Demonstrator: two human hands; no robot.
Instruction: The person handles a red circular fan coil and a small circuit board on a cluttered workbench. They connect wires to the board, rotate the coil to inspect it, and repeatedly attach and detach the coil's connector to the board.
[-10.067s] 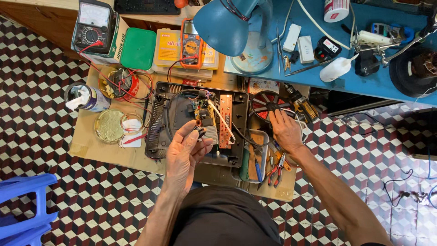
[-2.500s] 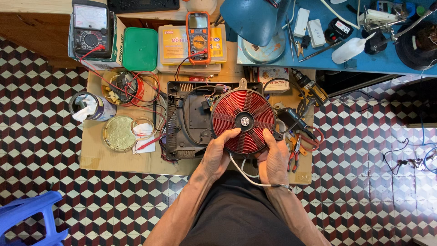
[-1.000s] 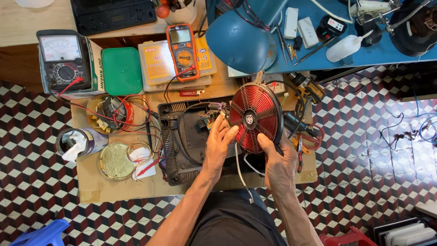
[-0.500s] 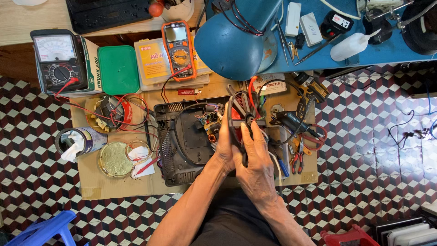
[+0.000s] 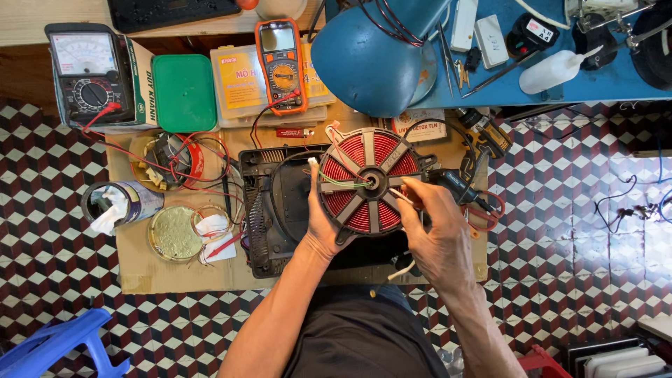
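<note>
Biggest risk I see: the red coil disc [image 5: 369, 183] is tilted up over the open black cooker base [image 5: 280, 210], wires trailing from it. My left hand [image 5: 323, 222] grips its left rim from behind, my right hand [image 5: 437, 227] pinches a thin white lead [image 5: 400, 197] at the hub. Tug too far and I judge a lead could snap or tear from the board.

The blue lamp shade [image 5: 374, 59] hangs close above the disc, so little room upward. The orange multimeter [image 5: 281, 64] and its red probe wires crowd the left. The screwdriver [image 5: 462, 189] lies just beside my right knuckles; could get knocked. The cardboard edge toward me is freer.
</note>
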